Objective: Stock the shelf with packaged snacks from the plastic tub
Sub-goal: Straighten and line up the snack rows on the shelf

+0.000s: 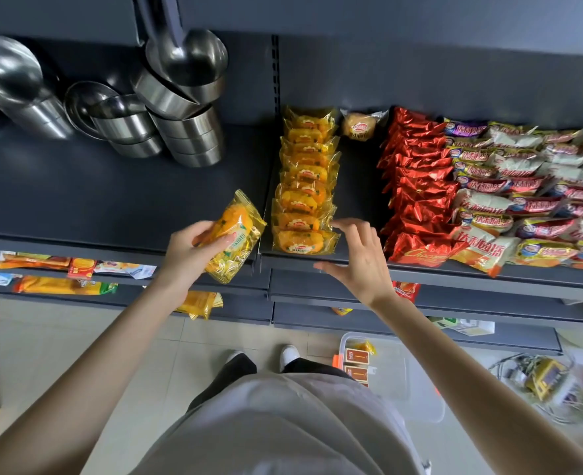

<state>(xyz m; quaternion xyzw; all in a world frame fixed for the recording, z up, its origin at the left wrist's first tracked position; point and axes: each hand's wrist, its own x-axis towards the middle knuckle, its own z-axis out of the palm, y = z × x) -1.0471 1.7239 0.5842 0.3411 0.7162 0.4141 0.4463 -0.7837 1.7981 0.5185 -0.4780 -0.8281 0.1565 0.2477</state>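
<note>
the flat dark grey metal shelf [111,200] is plain and unpatterned. at twelve o'clock, clear yellow plastic packets [305,186] show orange cakes under white-and-red labels; a crinkled yellow packet [231,234] of the same print is at nine. at two, shiny red foil packets [416,186]; at three, white plastic packets [523,186] banded red, purple and yellow. mirror-silver round steel bowls [180,108] at eleven. at five, red-orange card boxes [356,356] in the clear plastic tub [396,371], on pale beige floor tiles [77,337].

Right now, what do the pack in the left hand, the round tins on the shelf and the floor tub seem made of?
Pack: thin clear yellow-tinted plastic film, glossy and crinkled. Tins: likely stainless steel, mirror-bright with reflections. Tub: probably rigid plastic, its wall clear and see-through.
</note>
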